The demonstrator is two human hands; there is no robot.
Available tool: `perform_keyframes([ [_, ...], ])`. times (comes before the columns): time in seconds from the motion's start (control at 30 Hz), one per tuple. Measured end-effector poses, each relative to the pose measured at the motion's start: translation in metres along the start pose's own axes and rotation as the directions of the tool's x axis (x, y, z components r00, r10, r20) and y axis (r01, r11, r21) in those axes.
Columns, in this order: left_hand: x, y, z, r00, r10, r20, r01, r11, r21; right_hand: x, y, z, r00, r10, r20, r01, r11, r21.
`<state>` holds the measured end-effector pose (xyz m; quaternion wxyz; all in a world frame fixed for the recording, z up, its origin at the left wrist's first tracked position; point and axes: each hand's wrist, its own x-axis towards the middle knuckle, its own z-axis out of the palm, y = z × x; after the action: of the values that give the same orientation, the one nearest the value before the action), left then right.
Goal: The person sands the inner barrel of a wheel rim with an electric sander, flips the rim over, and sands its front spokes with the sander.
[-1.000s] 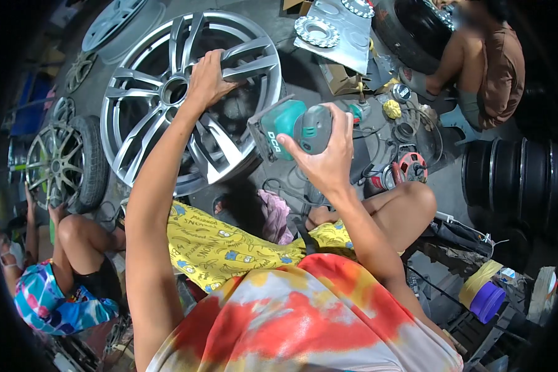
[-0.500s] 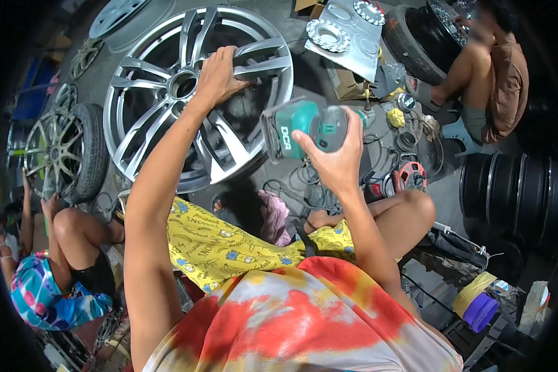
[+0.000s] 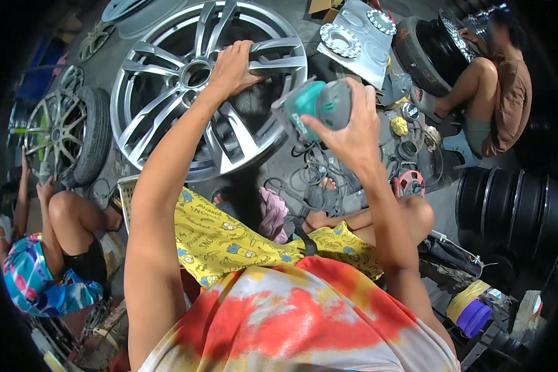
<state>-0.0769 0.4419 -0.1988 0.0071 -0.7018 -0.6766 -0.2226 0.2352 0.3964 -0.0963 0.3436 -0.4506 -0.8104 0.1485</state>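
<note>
A large silver alloy wheel rim [image 3: 168, 106] stands tilted in front of me, its spokes facing up. My left hand [image 3: 233, 67] grips it at a spoke beside the centre hole, fingers curled over and partly hidden. In my right hand [image 3: 358, 129] is a green and dark grey power sander [image 3: 324, 105], held by its rounded top. The sander's flat pad faces left toward the rim's right edge; whether it touches the rim I cannot tell. A yellow printed cloth [image 3: 229, 239] covers my lap.
At right, a person [image 3: 505, 93] sits beside a tyre and black rim [image 3: 425, 59]. Another person [image 3: 56, 266] sits at left by a spoked wheel [image 3: 56, 133]. Cables and tools lie right of my foot, near a pink cloth [image 3: 273, 214]. Black rims [image 3: 508, 201] are stacked at right.
My right hand has tilted the sander and raised it slightly. The rim and my left hand appear a little higher and further right, while the view has also shifted.
</note>
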Motion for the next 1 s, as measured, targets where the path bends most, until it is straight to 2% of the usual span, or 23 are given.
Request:
perform_keyframes([
  [0.07, -0.001, 0.000, 0.002, 0.999, 0.032, -0.021, -0.032, 0.999, 0.017, -0.006, -0.007, -0.004, 0.993, -0.105, 0.062, 0.107, 0.994, -0.029],
  [0.13, -0.002, 0.003, 0.003, 0.999, 0.034, -0.041, -0.034, 0.999, 0.000, 0.020, 0.007, -0.001, 0.989, -0.139, 0.053, 0.141, 0.989, -0.037],
  [0.2, -0.001, 0.000, 0.005, 0.999, 0.024, -0.046, -0.023, 1.000, 0.005, 0.047, 0.019, 0.002, 0.984, -0.178, 0.017, 0.179, 0.976, -0.125],
  [0.27, -0.001, -0.003, 0.006, 0.998, 0.034, -0.056, -0.034, 0.999, 0.009, 0.053, 0.015, -0.001, 0.978, -0.206, 0.017, 0.207, 0.970, -0.130],
  [0.33, 0.000, -0.004, 0.008, 0.997, 0.034, -0.063, -0.034, 0.999, 0.008, 0.039, 0.007, -0.006, 0.989, -0.141, 0.049, 0.146, 0.980, -0.133],
  [0.37, -0.001, -0.002, 0.006, 0.998, 0.033, -0.061, -0.033, 0.999, 0.005, 0.029, 0.008, -0.004, 0.975, -0.220, 0.027, 0.222, 0.969, -0.112],
  [0.47, -0.002, -0.001, 0.003, 0.998, 0.034, -0.061, -0.034, 0.999, 0.002, 0.012, 0.006, -0.003, 0.966, -0.257, 0.035, 0.258, 0.965, -0.052],
  [0.63, -0.003, 0.003, 0.001, 0.998, 0.030, -0.050, -0.030, 1.000, 0.005, 0.053, 0.013, 0.001, 0.975, -0.216, 0.041, 0.220, 0.959, -0.177],
  [0.73, 0.001, 0.003, 0.001, 0.999, 0.009, -0.042, -0.009, 1.000, -0.005, 0.037, 0.001, -0.002, 0.978, -0.187, 0.092, 0.201, 0.964, -0.175],
  [0.87, 0.000, -0.002, 0.005, 1.000, 0.023, 0.018, -0.023, 1.000, 0.010, 0.011, -0.013, -0.006, 0.975, -0.181, 0.130, 0.191, 0.979, -0.070],
  [0.93, 0.003, -0.003, 0.000, 0.998, 0.033, 0.050, -0.034, 0.999, 0.002, 0.026, -0.002, -0.003, 0.977, -0.193, 0.094, 0.200, 0.977, -0.076],
  [0.97, 0.007, -0.005, -0.003, 0.991, 0.026, 0.129, -0.028, 1.000, 0.014, 0.036, 0.006, -0.001, 0.979, -0.191, 0.075, 0.199, 0.973, -0.118],
  [1.0, 0.009, -0.007, -0.007, 0.992, 0.038, 0.123, -0.041, 0.999, 0.025, 0.046, 0.012, 0.002, 0.980, -0.193, 0.055, 0.200, 0.967, -0.157],
])
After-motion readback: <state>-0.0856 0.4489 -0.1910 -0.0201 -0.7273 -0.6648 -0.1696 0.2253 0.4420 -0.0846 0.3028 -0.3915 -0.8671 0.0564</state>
